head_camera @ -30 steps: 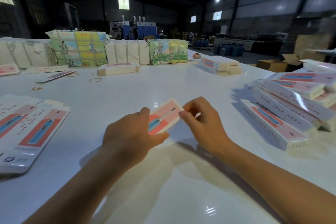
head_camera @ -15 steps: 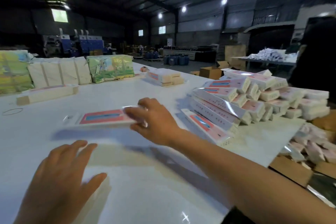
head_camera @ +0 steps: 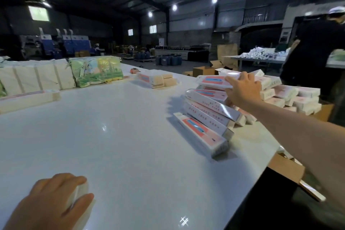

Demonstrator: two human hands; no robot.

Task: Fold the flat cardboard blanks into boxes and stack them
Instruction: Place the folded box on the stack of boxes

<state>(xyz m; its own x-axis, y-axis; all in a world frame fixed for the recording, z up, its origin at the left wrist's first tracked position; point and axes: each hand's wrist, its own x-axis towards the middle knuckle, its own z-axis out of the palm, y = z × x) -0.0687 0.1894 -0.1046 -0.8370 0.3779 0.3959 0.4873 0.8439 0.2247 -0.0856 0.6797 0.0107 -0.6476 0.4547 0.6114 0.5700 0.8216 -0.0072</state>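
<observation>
My right hand point(head_camera: 242, 89) reaches far right over the pile of folded boxes point(head_camera: 207, 112) and grips a long white box with a pink and blue panel point(head_camera: 214, 81), held flat just above the top of the pile. The pile's boxes lean in slanted rows on the white table point(head_camera: 115, 132). My left hand point(head_camera: 54, 201) lies near the table's front left, fingers relaxed and spread, touching the surface. No flat blanks show in this view.
Wrapped bundles point(head_camera: 95, 71) and white stacks point(head_camera: 37, 76) line the table's far edge. A small box stack point(head_camera: 156, 79) sits at the far middle. More folded boxes point(head_camera: 291, 97) lie right, beyond the pile. A person in dark clothes point(head_camera: 317, 52) stands at the far right.
My right hand has carried the folded box from the table's middle to the top of the pile on the right. My left hand let go and dropped to the table. The view swung right.
</observation>
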